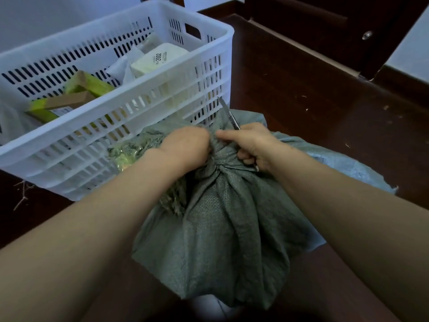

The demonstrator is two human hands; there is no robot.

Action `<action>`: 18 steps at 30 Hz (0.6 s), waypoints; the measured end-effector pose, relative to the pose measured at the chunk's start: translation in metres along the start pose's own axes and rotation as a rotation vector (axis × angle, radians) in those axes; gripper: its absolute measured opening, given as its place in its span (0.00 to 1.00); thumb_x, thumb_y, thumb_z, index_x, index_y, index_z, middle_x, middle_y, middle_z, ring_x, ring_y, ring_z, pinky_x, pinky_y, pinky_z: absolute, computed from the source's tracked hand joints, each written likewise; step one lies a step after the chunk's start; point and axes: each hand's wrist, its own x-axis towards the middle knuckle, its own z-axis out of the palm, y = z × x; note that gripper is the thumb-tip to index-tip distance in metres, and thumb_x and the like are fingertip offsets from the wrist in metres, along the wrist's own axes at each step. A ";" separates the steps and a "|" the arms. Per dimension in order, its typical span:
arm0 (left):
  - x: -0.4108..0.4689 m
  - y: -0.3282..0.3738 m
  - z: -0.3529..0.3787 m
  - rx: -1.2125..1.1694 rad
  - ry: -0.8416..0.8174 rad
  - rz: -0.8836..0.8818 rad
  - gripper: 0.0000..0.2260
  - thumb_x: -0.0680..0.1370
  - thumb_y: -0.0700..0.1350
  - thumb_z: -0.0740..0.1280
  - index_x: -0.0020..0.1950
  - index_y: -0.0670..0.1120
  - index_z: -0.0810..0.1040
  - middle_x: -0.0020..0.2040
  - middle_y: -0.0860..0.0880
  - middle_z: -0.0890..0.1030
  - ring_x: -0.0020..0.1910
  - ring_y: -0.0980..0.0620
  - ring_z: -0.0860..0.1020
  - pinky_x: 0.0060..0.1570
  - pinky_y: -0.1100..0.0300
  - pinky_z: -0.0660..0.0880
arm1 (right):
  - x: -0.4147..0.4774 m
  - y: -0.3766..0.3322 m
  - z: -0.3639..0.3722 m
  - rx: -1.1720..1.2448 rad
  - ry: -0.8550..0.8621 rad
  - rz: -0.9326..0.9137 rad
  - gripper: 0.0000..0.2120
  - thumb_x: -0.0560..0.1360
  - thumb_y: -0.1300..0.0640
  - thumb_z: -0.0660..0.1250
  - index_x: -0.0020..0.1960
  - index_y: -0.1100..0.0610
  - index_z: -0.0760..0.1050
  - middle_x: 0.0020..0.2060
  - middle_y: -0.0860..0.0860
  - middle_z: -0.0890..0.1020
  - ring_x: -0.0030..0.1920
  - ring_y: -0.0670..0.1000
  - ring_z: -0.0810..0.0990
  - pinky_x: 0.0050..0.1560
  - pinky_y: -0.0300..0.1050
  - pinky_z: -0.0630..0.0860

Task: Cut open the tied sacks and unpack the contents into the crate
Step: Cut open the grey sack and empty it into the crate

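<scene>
A grey-green woven sack stands on the dark floor right in front of me, its neck bunched into a knot. My left hand grips the gathered cloth just left of the knot. My right hand holds a pair of scissors, whose closed blades point up and away past the knot, while its thumb presses on the bunched cloth. The white slotted plastic crate stands behind and to the left of the sack, touching it.
Inside the crate lie a white packet printed "2002", green-edged cardboard boxes and pale wrapped parcels. A second pale sack lies flat under and right of the tied one. Dark wooden furniture stands at the back right. Straw bits litter the floor.
</scene>
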 end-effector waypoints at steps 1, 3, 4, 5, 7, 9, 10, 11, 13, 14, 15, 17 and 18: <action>0.000 -0.005 0.002 -0.036 -0.004 -0.002 0.06 0.79 0.44 0.62 0.44 0.44 0.74 0.45 0.42 0.79 0.45 0.42 0.77 0.39 0.56 0.67 | -0.001 -0.002 0.002 0.012 0.014 -0.009 0.10 0.75 0.51 0.68 0.43 0.57 0.74 0.23 0.49 0.68 0.17 0.45 0.61 0.18 0.33 0.55; -0.002 -0.013 0.006 -0.069 0.000 -0.014 0.10 0.78 0.48 0.63 0.42 0.43 0.75 0.41 0.44 0.77 0.42 0.43 0.76 0.38 0.57 0.67 | -0.005 -0.003 0.006 -0.051 0.090 -0.086 0.12 0.78 0.49 0.61 0.42 0.56 0.74 0.27 0.50 0.69 0.21 0.47 0.64 0.21 0.37 0.59; -0.003 -0.017 0.008 -0.071 0.003 -0.025 0.11 0.78 0.50 0.63 0.42 0.43 0.75 0.40 0.44 0.77 0.42 0.43 0.75 0.38 0.57 0.66 | -0.007 -0.004 0.008 -0.095 0.134 -0.133 0.13 0.79 0.48 0.59 0.41 0.54 0.74 0.28 0.49 0.70 0.23 0.48 0.66 0.24 0.40 0.61; -0.005 -0.020 0.009 -0.082 -0.005 -0.043 0.12 0.78 0.51 0.63 0.43 0.42 0.76 0.41 0.44 0.76 0.41 0.44 0.75 0.38 0.58 0.66 | -0.010 -0.005 0.010 -0.097 0.156 -0.161 0.14 0.79 0.46 0.57 0.40 0.52 0.74 0.29 0.49 0.71 0.25 0.49 0.67 0.26 0.41 0.62; -0.008 -0.023 0.012 -0.185 -0.045 -0.101 0.13 0.79 0.51 0.62 0.45 0.42 0.77 0.42 0.43 0.77 0.42 0.45 0.74 0.39 0.58 0.66 | -0.017 -0.007 0.013 0.080 0.082 -0.104 0.17 0.80 0.45 0.55 0.40 0.54 0.73 0.29 0.49 0.70 0.22 0.47 0.65 0.22 0.38 0.60; -0.012 -0.028 0.014 -0.438 -0.100 -0.177 0.11 0.79 0.49 0.63 0.46 0.42 0.78 0.39 0.45 0.77 0.39 0.48 0.74 0.36 0.59 0.66 | -0.027 -0.008 0.018 0.253 -0.074 0.027 0.18 0.82 0.47 0.53 0.42 0.57 0.71 0.28 0.50 0.69 0.18 0.44 0.61 0.18 0.34 0.55; -0.015 -0.031 0.014 -0.606 -0.133 -0.221 0.09 0.78 0.47 0.65 0.43 0.42 0.78 0.35 0.46 0.76 0.35 0.50 0.73 0.33 0.60 0.66 | -0.031 -0.006 0.021 0.262 -0.134 0.074 0.17 0.82 0.48 0.52 0.42 0.57 0.70 0.27 0.51 0.69 0.18 0.44 0.61 0.18 0.33 0.54; -0.017 -0.034 0.014 -0.761 -0.169 -0.264 0.08 0.78 0.44 0.66 0.41 0.43 0.77 0.31 0.48 0.74 0.30 0.51 0.71 0.30 0.62 0.66 | -0.034 -0.003 0.026 0.246 -0.174 0.106 0.16 0.83 0.49 0.51 0.43 0.58 0.69 0.27 0.51 0.69 0.18 0.44 0.61 0.17 0.33 0.54; -0.021 -0.041 0.014 -0.960 -0.229 -0.307 0.08 0.76 0.41 0.66 0.37 0.43 0.74 0.25 0.50 0.70 0.23 0.53 0.67 0.24 0.65 0.63 | -0.038 0.002 0.034 0.190 -0.211 0.129 0.16 0.83 0.51 0.50 0.44 0.58 0.69 0.26 0.52 0.71 0.20 0.46 0.63 0.18 0.34 0.55; -0.022 -0.043 0.015 -1.030 -0.250 -0.321 0.10 0.77 0.40 0.66 0.35 0.44 0.74 0.23 0.51 0.68 0.21 0.54 0.65 0.21 0.66 0.61 | -0.039 0.004 0.038 0.161 -0.207 0.127 0.15 0.83 0.52 0.49 0.45 0.58 0.69 0.27 0.53 0.72 0.22 0.46 0.64 0.18 0.34 0.56; -0.023 -0.044 0.016 -1.089 -0.270 -0.341 0.11 0.78 0.40 0.64 0.35 0.44 0.74 0.21 0.53 0.66 0.19 0.56 0.63 0.19 0.67 0.59 | -0.039 0.005 0.040 0.137 -0.193 0.120 0.15 0.83 0.53 0.49 0.45 0.59 0.69 0.27 0.54 0.73 0.23 0.47 0.65 0.19 0.35 0.56; -0.023 -0.044 0.017 -1.179 -0.326 -0.394 0.13 0.80 0.43 0.60 0.35 0.46 0.73 0.19 0.55 0.63 0.17 0.58 0.59 0.18 0.67 0.57 | -0.039 0.007 0.043 0.105 -0.160 0.094 0.15 0.83 0.54 0.49 0.44 0.59 0.68 0.28 0.55 0.74 0.24 0.48 0.65 0.18 0.34 0.56; -0.023 -0.043 0.017 -1.196 -0.356 -0.413 0.14 0.80 0.45 0.59 0.35 0.47 0.71 0.19 0.55 0.61 0.17 0.57 0.58 0.19 0.66 0.56 | -0.038 0.008 0.044 0.099 -0.146 0.081 0.15 0.83 0.54 0.49 0.43 0.59 0.68 0.28 0.56 0.74 0.24 0.48 0.65 0.18 0.34 0.56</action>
